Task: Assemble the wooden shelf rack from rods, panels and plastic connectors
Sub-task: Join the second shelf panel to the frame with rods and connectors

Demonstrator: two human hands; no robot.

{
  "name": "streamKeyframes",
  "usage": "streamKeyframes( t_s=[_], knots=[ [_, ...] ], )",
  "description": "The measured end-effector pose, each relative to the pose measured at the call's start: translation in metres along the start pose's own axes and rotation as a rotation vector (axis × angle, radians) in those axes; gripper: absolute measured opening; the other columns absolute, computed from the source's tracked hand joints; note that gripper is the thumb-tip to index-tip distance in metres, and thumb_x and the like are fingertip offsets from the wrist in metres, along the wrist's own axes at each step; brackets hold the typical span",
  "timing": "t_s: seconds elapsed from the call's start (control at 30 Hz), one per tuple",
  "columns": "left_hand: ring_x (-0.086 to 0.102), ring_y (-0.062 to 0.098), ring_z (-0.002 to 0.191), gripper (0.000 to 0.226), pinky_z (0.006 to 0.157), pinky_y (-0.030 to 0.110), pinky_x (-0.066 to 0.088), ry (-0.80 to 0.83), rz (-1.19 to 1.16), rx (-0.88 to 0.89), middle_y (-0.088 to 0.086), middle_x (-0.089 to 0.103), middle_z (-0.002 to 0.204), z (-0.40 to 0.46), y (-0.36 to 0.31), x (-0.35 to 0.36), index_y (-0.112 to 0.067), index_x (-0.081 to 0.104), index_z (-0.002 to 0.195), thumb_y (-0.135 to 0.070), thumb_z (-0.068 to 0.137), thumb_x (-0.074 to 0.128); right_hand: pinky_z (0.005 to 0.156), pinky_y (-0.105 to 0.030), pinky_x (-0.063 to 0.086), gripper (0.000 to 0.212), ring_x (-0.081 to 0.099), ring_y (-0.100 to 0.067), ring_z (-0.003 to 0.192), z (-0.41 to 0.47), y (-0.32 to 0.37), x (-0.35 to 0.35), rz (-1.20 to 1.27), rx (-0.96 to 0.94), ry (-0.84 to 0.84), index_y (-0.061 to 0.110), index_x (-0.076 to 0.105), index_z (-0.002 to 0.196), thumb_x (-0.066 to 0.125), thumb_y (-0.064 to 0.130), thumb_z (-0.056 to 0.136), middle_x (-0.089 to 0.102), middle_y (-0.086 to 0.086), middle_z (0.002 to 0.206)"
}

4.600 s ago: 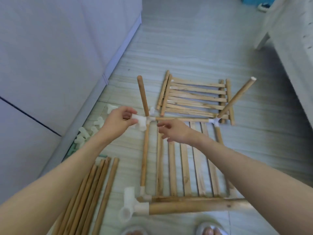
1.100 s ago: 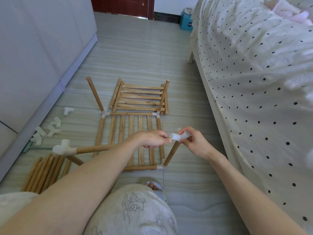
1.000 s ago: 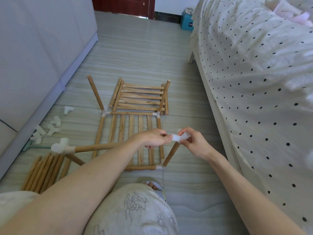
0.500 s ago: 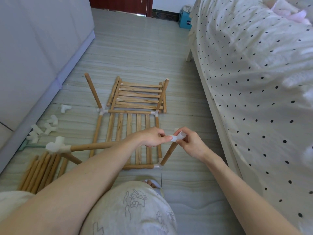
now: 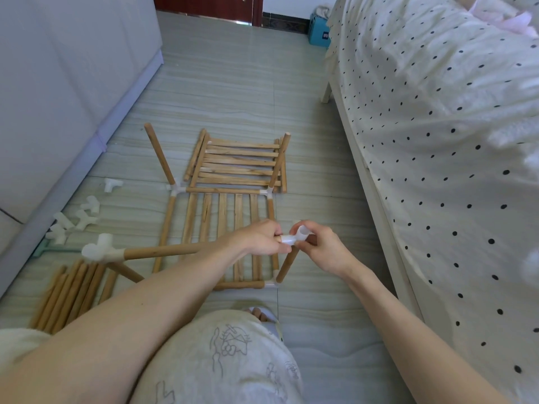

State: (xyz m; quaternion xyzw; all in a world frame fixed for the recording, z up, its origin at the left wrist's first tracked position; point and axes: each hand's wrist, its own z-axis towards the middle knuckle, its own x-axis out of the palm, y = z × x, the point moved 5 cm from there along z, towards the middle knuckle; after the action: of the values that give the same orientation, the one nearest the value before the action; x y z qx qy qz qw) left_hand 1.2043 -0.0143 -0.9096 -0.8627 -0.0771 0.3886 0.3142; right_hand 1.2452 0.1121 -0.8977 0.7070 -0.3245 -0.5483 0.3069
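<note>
left hand is curled round the near end of a horizontal rod, grip closed on the wood right at the rod tip. right hand pinches a white plastic connector between thumb and fingers, closed on it. connector sits between the two hands, touching the rod tip; can't tell how far the rod is seated in the socket.

key relation: rod's long axis runs left-right, its far end already in another white connector out left. the held connector lies directly right of the left hand, in line with that axis. an upright rod rises from the floor frame's near-right corner to just under the right hand, so a lower socket likely has to line up with its top as well.

my read: the push should go straight along the rod axis, right hand driving, left hand bracing.

base frame with its slat panel lies flat on the floor, a spare slat panel beyond it. loose connectors and a bundle of spare rods are on the left.
</note>
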Motion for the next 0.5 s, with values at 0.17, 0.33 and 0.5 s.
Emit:
streamKeyframes(
  t_s=[0.17, 0.33, 0.5],
  knots=[
    [0.06, 0.013, 0.085, 0.019, 0.078, 0.03, 0.046, -0.027, -0.118, 0.062, -0.003, 0.066, 0.088, 0.0, 0.002, 0.001, -0.023, 0.053, 0.098, -0.036, 0.087, 0.063, 0.098, -0.021, 0.044, 0.047, 0.053, -0.016, 0.117, 0.002, -0.006, -0.001, 0.316, 0.097, 0.125, 0.023, 0.042, 0.137, 0.056, 0.023, 0.092, 0.054, -0.004, 0.126],
    [0.055, 0.011, 0.066, 0.026, 0.06, 0.025, 0.044, 0.047, 0.018, 0.089, -0.004, 0.059, 0.076, 0.003, 0.012, -0.003, -0.022, 0.056, 0.088, -0.048, 0.087, 0.058, 0.091, -0.032, 0.047, 0.058, 0.057, -0.018, 0.111, 0.027, -0.015, -0.002, 0.606, 0.273, 0.03, 0.022, 0.043, 0.135, 0.022, 0.057, 0.095, 0.055, -0.003, 0.129],
    [0.046, 0.009, 0.061, 0.034, 0.056, 0.026, 0.036, 0.034, 0.238, 0.089, -0.004, 0.05, 0.069, 0.007, 0.027, -0.002, -0.022, 0.051, 0.074, -0.053, 0.086, 0.057, 0.095, -0.042, 0.043, 0.065, 0.06, -0.025, 0.104, 0.06, -0.013, 0.011, 0.834, 0.382, 0.086, 0.011, 0.056, 0.117, 0.012, 0.054, 0.098, 0.065, -0.009, 0.11]
  ],
)
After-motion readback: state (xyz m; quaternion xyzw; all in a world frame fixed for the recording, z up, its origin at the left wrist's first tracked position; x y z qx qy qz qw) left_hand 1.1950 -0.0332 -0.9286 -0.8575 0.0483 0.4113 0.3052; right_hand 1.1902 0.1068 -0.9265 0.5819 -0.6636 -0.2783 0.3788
